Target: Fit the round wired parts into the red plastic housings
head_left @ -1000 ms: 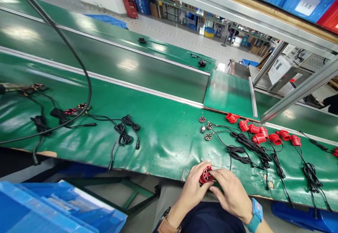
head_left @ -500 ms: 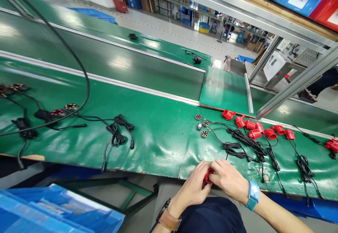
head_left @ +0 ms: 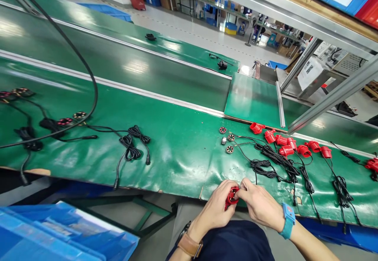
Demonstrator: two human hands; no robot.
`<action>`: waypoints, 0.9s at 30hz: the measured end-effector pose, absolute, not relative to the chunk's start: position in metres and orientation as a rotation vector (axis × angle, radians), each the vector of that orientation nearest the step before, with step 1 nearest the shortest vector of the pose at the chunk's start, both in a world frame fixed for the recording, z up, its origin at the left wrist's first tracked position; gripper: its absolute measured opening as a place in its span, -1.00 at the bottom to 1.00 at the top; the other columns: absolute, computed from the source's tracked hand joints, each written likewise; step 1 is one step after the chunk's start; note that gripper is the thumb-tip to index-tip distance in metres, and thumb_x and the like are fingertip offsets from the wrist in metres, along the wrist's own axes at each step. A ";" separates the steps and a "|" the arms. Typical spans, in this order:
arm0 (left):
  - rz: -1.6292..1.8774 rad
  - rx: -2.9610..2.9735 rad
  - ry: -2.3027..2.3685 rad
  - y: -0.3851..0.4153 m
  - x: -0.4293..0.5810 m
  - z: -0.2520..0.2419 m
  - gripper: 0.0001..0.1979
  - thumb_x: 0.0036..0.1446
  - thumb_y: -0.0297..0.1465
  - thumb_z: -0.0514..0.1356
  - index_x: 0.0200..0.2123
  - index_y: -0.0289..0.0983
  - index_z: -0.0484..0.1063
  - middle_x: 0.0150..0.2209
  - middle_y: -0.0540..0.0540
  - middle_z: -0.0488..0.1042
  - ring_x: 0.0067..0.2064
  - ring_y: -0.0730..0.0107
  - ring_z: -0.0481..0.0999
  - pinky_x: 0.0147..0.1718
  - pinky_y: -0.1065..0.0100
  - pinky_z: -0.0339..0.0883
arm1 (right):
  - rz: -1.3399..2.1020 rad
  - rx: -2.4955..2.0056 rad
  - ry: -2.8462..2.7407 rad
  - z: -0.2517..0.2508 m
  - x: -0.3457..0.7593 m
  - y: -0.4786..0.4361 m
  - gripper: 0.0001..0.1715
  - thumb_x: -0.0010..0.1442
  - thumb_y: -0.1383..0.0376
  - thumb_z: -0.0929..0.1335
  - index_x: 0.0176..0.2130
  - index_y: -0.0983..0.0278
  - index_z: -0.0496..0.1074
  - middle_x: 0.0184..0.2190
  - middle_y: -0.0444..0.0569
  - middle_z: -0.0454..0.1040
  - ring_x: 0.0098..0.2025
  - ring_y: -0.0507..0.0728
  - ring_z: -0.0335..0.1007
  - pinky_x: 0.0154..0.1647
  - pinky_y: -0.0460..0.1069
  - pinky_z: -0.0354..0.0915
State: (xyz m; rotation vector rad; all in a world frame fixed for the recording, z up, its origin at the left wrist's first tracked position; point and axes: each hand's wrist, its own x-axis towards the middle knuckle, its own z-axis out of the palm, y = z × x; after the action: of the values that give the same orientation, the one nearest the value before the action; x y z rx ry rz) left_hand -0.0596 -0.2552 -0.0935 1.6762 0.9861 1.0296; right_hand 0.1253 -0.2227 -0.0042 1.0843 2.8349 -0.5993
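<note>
My left hand (head_left: 217, 206) is wrapped round a small red round housing (head_left: 231, 196) at the near edge of the green table (head_left: 183, 150). My right hand (head_left: 258, 204), with a blue watch on its wrist, pinches the same red housing from the right with closed fingers. A row of several red housings (head_left: 291, 146) with coiled black cables (head_left: 276, 164) lies on the table beyond my right hand. Three small round metal parts (head_left: 227, 138) rest just left of that row.
More black cable bundles (head_left: 132, 144) and dark parts (head_left: 59, 123) lie to the left, under a thick black hose (head_left: 88, 71). A conveyor belt (head_left: 141, 71) runs behind the table. A blue crate (head_left: 59, 233) stands at the lower left. A metal frame post (head_left: 330, 99) slants at the right.
Both hands stay on the red housing at the table edge; the right fingers have shifted slightly on it. The view has drifted a little.
</note>
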 end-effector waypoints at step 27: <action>1.075 1.691 1.003 -0.255 -0.057 -0.088 -0.69 0.25 -0.31 0.13 0.05 -0.20 0.30 -0.06 -0.18 0.42 -0.04 0.11 0.39 0.00 0.08 0.30 | -0.579 1.278 2.974 -0.010 0.118 -0.225 -0.75 0.39 0.52 0.17 -0.02 0.28 0.28 -0.22 -0.02 0.40 -0.21 0.18 0.26 -0.16 0.07 0.24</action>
State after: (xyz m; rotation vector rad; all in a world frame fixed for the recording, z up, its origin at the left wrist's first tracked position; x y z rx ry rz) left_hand -0.0572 -0.2549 -0.0884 1.6908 1.0032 1.0751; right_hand 0.1177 -0.2250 -0.0104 1.2777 2.9738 -0.5793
